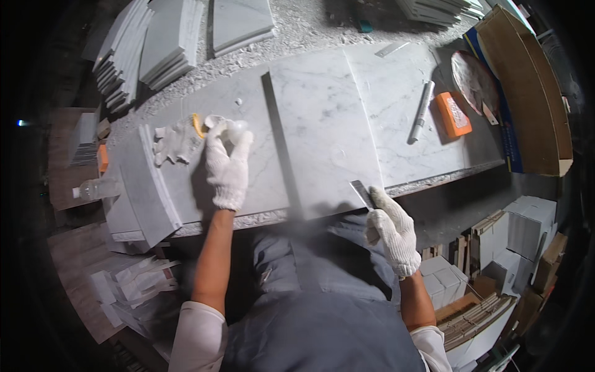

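Observation:
Both of my hands wear white knitted gloves. My left hand (227, 164) is over the left part of the stone worktop, its fingers closed around a small, pale, rounded thing (236, 129) that looks translucent. Just left of it lie a loose white glove (175, 143) and a yellow curved piece (198, 125). Near the front edge, my right hand (393, 234) grips a flat metal scraper blade (361, 194), its tip pointing up and left. That blade is at the lower right corner of a grey-veined marble slab (322, 118), which lies flat in front of me.
Stacked marble tiles (170, 40) stand at the far left among stone chips. To the right lie a silver tube (422, 111), an orange block (454, 115) and a cardboard box (527, 93). A clear bottle (99, 188) lies at left; white boxes (532, 226) are stacked lower right.

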`<state>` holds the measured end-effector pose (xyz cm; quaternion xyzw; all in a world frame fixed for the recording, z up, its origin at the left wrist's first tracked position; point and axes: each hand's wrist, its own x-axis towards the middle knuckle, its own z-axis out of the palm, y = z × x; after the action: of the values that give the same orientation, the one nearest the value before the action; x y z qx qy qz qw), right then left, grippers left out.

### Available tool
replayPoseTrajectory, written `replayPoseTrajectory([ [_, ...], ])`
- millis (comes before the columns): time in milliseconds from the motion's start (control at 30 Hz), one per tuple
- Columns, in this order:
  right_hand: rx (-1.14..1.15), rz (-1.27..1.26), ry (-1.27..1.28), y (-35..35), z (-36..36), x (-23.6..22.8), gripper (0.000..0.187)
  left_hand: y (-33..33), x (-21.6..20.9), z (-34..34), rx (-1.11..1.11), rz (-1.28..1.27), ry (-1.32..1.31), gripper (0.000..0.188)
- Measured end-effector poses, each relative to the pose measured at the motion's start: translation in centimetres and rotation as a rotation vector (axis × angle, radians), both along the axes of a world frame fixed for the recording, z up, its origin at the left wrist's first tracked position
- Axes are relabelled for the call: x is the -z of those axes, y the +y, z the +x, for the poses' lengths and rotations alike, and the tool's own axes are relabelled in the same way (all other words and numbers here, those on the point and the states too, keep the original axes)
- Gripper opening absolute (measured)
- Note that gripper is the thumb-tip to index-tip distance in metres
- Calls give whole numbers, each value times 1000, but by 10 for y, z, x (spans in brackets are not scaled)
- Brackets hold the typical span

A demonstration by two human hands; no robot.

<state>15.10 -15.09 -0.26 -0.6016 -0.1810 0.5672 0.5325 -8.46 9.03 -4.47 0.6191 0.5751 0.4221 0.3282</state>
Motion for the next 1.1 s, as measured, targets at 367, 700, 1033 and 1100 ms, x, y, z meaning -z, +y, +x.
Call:
replayPoseTrajectory([
  [367,-245,-54,444,4,-11,-18,65,-4,19,-11,-66,144,380,62],
  [700,-497,-84,588,8,-24,-7,26,-88,2,-22,123,475,427,58],
  [1033,-588,90,614,10,-26,-1,22,-79,-8,42,626,574,454,57],
  [1100,-586,81,636,8,-27,1,22,-75,-3,49,672,558,511,59],
])
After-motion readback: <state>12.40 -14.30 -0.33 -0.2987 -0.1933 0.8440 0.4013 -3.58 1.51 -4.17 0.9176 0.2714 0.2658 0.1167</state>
